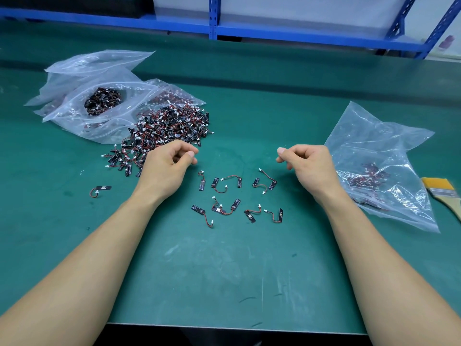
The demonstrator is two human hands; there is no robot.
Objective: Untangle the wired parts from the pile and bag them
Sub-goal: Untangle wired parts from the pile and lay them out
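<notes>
One pile (169,126), one brush (442,189) (two hands (167,163) (308,164))

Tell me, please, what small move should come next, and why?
Probably the right hand should gather the separated parts toward the bag on the right: they lie untangled between it and the left hand, and both hands seem empty.
</notes>
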